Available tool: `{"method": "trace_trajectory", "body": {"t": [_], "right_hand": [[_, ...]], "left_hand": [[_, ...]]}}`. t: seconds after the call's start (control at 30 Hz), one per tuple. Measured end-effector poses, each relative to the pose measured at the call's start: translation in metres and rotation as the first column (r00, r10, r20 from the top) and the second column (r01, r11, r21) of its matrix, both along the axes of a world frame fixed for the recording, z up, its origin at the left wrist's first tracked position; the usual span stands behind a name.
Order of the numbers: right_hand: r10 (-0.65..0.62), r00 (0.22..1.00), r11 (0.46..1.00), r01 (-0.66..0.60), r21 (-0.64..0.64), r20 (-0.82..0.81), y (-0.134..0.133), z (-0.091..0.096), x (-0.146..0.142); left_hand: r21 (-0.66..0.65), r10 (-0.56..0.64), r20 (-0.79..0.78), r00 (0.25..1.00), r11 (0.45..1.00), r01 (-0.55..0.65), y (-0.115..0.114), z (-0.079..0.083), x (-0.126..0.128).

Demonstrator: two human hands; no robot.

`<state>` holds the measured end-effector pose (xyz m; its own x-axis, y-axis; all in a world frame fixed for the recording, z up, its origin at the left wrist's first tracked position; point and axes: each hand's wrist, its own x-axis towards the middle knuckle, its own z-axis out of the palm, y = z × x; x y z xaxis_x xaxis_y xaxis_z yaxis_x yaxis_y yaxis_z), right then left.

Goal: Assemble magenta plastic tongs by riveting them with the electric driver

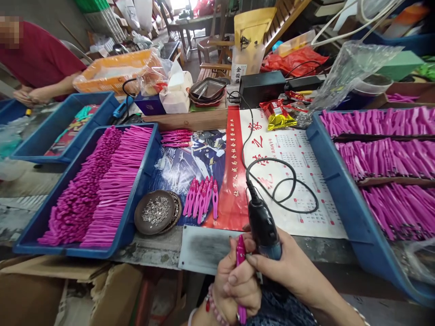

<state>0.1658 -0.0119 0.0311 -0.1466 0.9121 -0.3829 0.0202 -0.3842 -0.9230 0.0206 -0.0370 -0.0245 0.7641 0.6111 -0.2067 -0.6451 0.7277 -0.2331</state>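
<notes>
In front of my body, my left hand (234, 280) is wrapped round a slim pink plastic piece (241, 253) with a darker, pointed top facing up. My right hand (278, 260) grips a corded black power tool that looks like an electric screwdriver (261, 222); its working end is hidden by the hands. The hands touch, with right fingers close to the pink piece. Beyond them, several similar pink pieces (201, 199) lie in a small group on the poster. To their left, a brown dish (139, 216) holds many tiny silvery parts (158, 210).
Blue bins of pink pieces stand at left (112, 250) and right (328, 170). The tool's black cord (295, 172) loops over the calendar poster (288, 149). A metal plate (200, 249) lies at the table's front edge. At far left another person (44, 59) sits with hands together.
</notes>
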Motion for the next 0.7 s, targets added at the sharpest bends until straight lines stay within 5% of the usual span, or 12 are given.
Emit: {"method": "trace_trajectory", "body": {"t": [0.7], "right_hand": [[-0.025, 1.000, 1.000, 0.025, -0.013, -0.012, -0.0067, -0.0052, 0.0009]], "left_hand": [[0.090, -0.008, 0.032, 0.999, 0.996, 0.005, -0.0011, -0.0026, -0.0009]]}}
